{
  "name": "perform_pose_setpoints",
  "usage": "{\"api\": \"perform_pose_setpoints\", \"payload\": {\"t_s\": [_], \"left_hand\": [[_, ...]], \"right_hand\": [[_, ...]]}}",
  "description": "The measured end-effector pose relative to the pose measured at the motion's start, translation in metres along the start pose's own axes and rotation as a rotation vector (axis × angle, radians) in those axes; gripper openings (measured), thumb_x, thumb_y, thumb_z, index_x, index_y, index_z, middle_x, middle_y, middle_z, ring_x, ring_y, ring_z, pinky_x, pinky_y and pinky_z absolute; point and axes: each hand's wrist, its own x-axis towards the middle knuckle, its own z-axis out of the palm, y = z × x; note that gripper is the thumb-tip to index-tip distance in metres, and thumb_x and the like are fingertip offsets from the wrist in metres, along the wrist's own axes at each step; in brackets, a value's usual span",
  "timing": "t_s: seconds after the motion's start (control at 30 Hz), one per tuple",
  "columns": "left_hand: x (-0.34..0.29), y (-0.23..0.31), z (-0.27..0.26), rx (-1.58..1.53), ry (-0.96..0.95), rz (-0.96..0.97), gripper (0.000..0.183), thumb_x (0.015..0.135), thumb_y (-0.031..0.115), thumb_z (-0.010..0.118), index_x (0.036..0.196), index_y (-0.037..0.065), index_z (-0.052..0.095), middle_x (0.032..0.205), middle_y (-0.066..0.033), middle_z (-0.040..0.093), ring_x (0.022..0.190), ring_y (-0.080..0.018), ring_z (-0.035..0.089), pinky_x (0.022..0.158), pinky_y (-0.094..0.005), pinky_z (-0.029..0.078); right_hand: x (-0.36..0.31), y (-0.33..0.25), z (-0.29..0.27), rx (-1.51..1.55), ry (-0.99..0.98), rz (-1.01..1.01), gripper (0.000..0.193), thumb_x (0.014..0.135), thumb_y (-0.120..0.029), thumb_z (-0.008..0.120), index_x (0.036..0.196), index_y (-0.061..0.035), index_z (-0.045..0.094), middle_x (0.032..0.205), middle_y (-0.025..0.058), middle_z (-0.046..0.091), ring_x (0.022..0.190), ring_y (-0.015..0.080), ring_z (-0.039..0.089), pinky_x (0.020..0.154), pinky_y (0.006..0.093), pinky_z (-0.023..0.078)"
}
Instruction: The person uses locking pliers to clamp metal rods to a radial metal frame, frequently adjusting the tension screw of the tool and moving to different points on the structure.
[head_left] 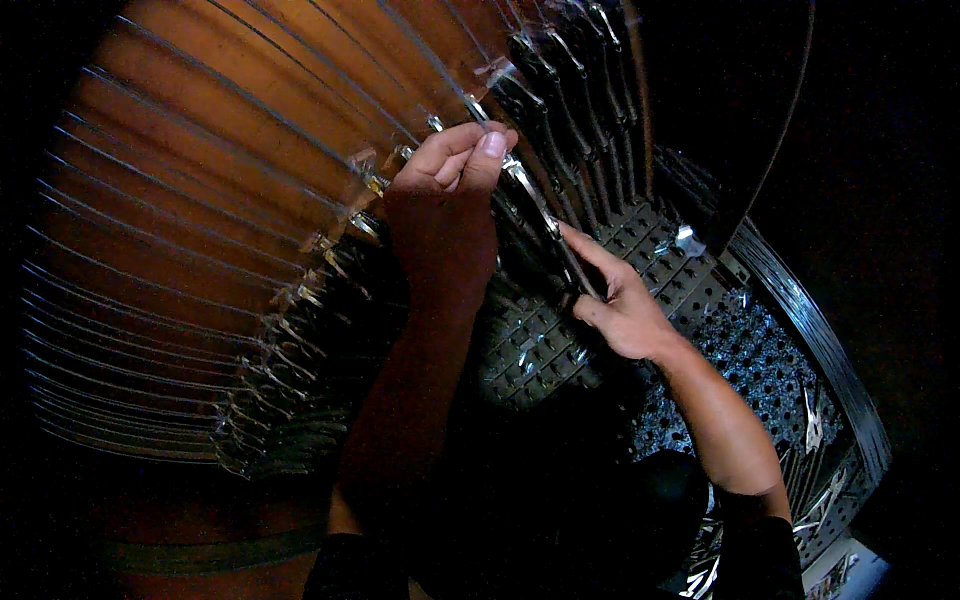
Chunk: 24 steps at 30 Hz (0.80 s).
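My right hand (635, 312) is wrapped around the lower, dark handle end of a long, slim metal tool that looks like pliers (548, 222). The tool slants up and to the left, its shiny upper end close to my left fingertips. My left hand (455, 165) is closed in a pinch at the lower end of a thin metal rod (425, 55), just above the tool. Whether the fingers grip the rod itself or the tool's tip is hidden. Rows of similar tools (590, 110) with dark handles hang to the right of my left hand.
Many thin rods fan out over an orange-brown panel (220, 130), with more tools (290, 370) hanging along its lower edge. A dark perforated mat (540, 350) lies below. Toward the right are a bundle of long wires (810, 320) and loose shiny plier-like pieces (813, 420).
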Motion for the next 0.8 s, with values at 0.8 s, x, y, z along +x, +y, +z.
{"api": "perform_pose_setpoints", "payload": {"t_s": [0.8], "left_hand": [[-0.01, 0.005, -0.008, 0.11, -0.055, 0.1, 0.035, 0.095, 0.027, 0.067, 0.106, -0.006, 0.066, 0.095, -0.0151, 0.075, 0.09, -0.018, 0.072, 0.087, -0.0277, 0.053]], "right_hand": [[0.001, 0.0, 0.007, 0.069, 0.111, -0.044, 0.072, 0.074, 0.009, 0.058, 0.144, -0.0086, 0.051, 0.137, 0.0072, 0.056, 0.126, 0.0164, 0.051, 0.111, 0.0308, 0.036]]}}
